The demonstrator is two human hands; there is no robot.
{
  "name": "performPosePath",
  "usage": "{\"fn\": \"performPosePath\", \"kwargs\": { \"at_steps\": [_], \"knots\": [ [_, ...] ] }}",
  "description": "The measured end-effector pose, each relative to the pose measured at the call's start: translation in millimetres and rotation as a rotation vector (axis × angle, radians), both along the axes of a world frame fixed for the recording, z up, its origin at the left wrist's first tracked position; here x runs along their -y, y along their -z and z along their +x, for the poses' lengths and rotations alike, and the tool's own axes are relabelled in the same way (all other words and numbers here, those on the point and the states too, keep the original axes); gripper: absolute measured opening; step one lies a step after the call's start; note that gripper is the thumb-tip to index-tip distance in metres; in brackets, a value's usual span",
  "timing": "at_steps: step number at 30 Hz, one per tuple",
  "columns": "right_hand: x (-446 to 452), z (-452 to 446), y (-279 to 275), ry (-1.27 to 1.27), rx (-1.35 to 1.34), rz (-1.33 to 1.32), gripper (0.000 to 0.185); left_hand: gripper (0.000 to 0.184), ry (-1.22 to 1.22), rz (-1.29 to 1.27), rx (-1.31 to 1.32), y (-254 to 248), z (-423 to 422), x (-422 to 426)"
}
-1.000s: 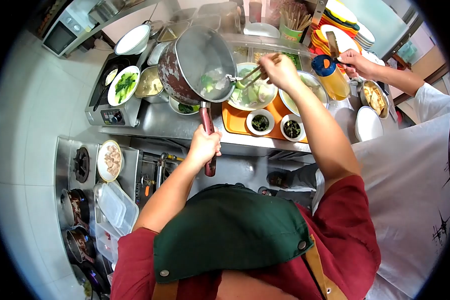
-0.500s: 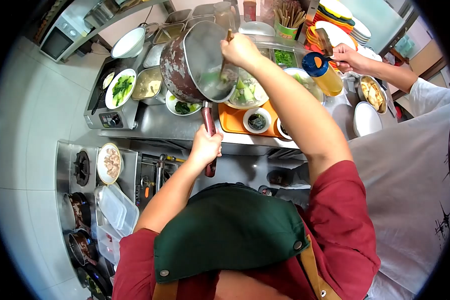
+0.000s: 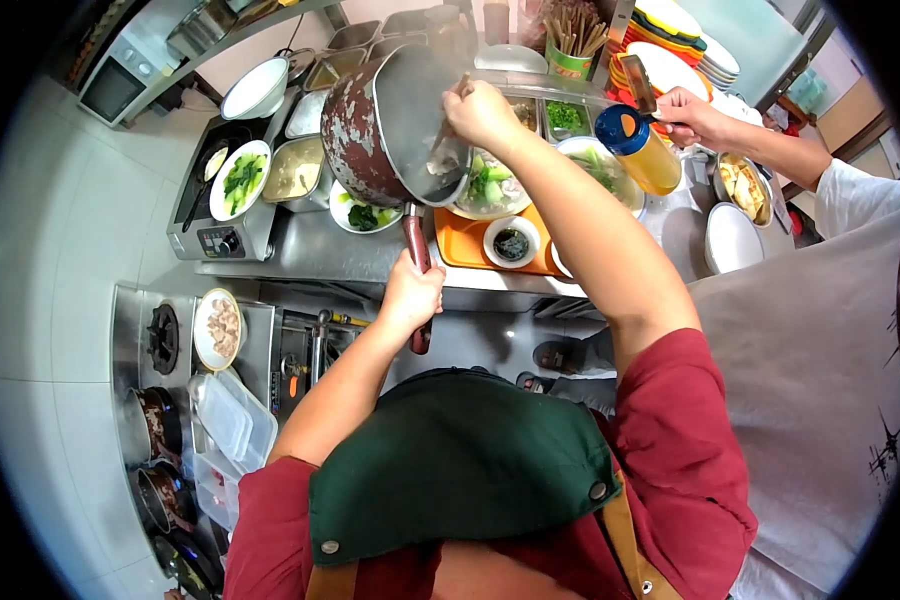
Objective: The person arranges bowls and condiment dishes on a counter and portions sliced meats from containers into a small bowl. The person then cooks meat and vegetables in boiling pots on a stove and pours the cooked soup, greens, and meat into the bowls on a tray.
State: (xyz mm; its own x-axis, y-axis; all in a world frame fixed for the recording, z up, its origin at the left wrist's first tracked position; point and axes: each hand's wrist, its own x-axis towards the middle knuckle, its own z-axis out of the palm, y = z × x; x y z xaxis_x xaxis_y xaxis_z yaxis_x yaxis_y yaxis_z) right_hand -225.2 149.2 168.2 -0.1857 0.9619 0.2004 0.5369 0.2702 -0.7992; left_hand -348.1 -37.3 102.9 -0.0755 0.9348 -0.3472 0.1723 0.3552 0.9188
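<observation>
My left hand (image 3: pixel 413 298) is wrapped round the red-brown handle (image 3: pixel 418 245) of a worn saucepan (image 3: pixel 355 130). The pan is tipped on its side, its mouth toward a bowl of greens and pale pieces (image 3: pixel 492 192). My right hand (image 3: pixel 482 115) is closed on a wooden stick-like utensil (image 3: pixel 445 130) whose lower end is in the pan mouth; whether it is a spoon or chopsticks I cannot tell. Steam blurs the pan's inside. Below the bowl, a small cup of dark sauce (image 3: pixel 511 244) sits on an orange tray (image 3: pixel 457 250).
A co-worker's hand (image 3: pixel 695 118) on the right holds a metal utensil by its dark handle, beside a blue-capped bottle of yellow liquid (image 3: pixel 650 165). Plates of greens (image 3: pixel 242 180) and an induction cooker (image 3: pixel 225 238) stand left. Stove burners (image 3: pixel 163 335) lie lower left.
The right hand has shifted slightly right and down with the utensil. More greens and pale pieces show in the bowl. The co-worker's hand and the bottle have moved slightly left.
</observation>
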Motion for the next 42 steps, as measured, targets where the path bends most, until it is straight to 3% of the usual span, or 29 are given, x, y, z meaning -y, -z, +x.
{"fn": "performPosePath", "kwargs": {
  "at_steps": [5, 6, 8, 10, 11, 12, 16, 17, 22, 24, 26, 29, 37, 40, 42],
  "knots": [
    [2.3, 32.3, -32.7, 0.032, 0.111, -0.090, 0.029, 0.007, -0.016, -0.016, -0.060, 3.9, 0.9, -2.4],
    [12.2, 34.6, -42.2, 0.055, 0.092, 0.007, 0.029, 0.007, -0.019, -0.012, -0.060, 6.1, 0.9, -2.1],
    [5.5, 33.5, -37.0, -0.025, 0.011, -0.109, 0.026, 0.008, -0.056, 0.055, -0.059, 9.3, 2.1, -1.5],
    [15.1, 16.7, -27.5, -0.108, -0.437, -0.367, 0.023, 0.009, -0.045, 0.052, -0.066, 5.8, 3.1, -1.4],
    [24.1, 13.7, -28.5, -0.134, -0.477, -0.418, 0.021, 0.008, -0.028, 0.042, -0.058, 4.8, 3.0, -1.5],
    [20.2, 9.1, -12.4, -0.160, -0.511, -0.394, 0.022, 0.007, -0.011, 0.031, -0.049, 4.2, 2.8, -1.0],
    [-1.4, 19.7, 23.6, 0.034, -0.170, -0.016, 0.027, 0.008, -0.036, 0.054, -0.052, 4.8, 3.2, 0.8],
    [-11.2, 23.3, 31.0, 0.095, -0.203, -0.051, 0.029, 0.008, -0.024, 0.065, -0.060, 7.3, 2.0, -0.2],
    [18.5, 44.4, -15.6, 0.039, -0.059, -0.055, 0.026, 0.009, -0.012, 0.081, -0.124, 10.3, 0.9, 0.0],
    [30.0, 36.1, -17.6, 0.000, -0.430, -0.289, 0.022, 0.010, -0.013, 0.141, -0.204, 17.4, -0.8, -0.4],
    [46.7, 29.1, -15.1, -0.095, -0.592, -0.411, 0.019, 0.013, 0.005, 0.105, -0.235, 17.7, -3.0, -0.9],
    [39.7, 33.1, 20.2, -0.005, -0.578, -0.286, 0.021, 0.019, 0.017, 0.111, -0.294, 29.1, -7.7, -3.0],
    [63.6, 86.3, 25.0, 0.143, -0.407, -0.038, 0.025, 0.015, -0.004, 0.228, -0.356, 32.0, -10.1, -4.7],
    [71.7, 100.6, 53.5, 0.193, -0.374, -0.030, 0.022, 0.010, -0.030, 0.048, -0.177, 2.9, -4.4, -1.6],
    [82.7, 94.8, 69.5, 0.135, -0.598, -0.091, 0.021, 0.008, -0.066, 0.032, -0.003, -0.1, -4.1, -1.6]
  ]
}}
